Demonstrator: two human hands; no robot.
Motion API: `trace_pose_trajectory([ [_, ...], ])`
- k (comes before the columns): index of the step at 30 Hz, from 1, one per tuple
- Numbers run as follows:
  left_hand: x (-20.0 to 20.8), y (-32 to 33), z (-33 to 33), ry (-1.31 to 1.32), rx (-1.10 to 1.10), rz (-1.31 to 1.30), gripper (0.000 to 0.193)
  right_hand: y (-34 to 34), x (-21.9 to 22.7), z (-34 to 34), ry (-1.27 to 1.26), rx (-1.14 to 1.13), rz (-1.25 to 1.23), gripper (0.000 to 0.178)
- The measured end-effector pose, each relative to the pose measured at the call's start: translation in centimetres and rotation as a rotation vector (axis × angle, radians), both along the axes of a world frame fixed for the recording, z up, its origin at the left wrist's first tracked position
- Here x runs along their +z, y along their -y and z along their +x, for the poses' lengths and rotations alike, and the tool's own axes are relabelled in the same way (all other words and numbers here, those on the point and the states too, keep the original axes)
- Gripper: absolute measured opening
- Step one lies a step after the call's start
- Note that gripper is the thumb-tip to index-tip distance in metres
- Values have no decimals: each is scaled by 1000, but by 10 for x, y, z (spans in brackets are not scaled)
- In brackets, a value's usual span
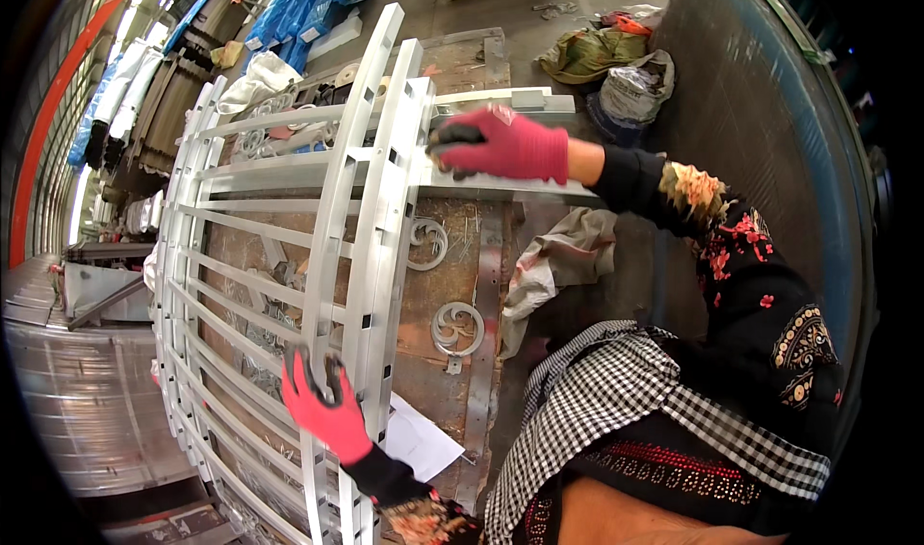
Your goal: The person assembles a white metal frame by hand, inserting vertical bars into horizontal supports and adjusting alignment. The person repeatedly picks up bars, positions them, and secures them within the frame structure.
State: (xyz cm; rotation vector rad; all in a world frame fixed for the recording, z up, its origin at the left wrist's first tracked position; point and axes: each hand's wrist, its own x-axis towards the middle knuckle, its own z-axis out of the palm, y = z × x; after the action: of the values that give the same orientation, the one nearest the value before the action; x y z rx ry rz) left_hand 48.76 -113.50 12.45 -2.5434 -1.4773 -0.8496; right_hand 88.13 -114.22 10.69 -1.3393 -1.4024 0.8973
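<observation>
A silvery metal grille frame (289, 228) of long rails and cross bars lies on a rusty brown workbench (462, 256). My left hand (322, 405), in a red glove with dark fingertips, grips one of the long rails near the bench's front end. My right hand (500, 143), in the same kind of glove, is closed on the end of a cross bar at the frame's right side. Two silvery scroll ornaments (455, 329) lie on the bench under and beside the frame.
A white sheet of paper (419, 439) lies at the bench's front. A crumpled cloth (558, 261) hangs off the bench's right edge. Bags and rags (616, 64) sit on the floor beyond. More metal frames and blue-wrapped bundles (298, 6) are stacked at the left and back.
</observation>
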Motion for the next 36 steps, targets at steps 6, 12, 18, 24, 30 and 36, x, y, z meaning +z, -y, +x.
trace_pose_trajectory([
  [6,-3,-111,116,-54,-99,55,55,-115,43,62,81,-24,-7,30],
  [12,-26,-201,185,29,-110,-128,55,-241,76,72,529,67,-85,39],
  [18,-66,-249,210,-74,-39,-181,63,-391,10,37,1008,409,-202,76],
  [24,-75,-254,210,-238,115,-241,58,-424,-61,-7,1116,807,-464,77],
  [30,-97,-263,192,-272,104,-367,55,-438,-90,-19,1016,748,-499,66],
  [36,-128,-267,181,-298,78,-384,56,-457,-127,-43,985,636,-324,58],
])
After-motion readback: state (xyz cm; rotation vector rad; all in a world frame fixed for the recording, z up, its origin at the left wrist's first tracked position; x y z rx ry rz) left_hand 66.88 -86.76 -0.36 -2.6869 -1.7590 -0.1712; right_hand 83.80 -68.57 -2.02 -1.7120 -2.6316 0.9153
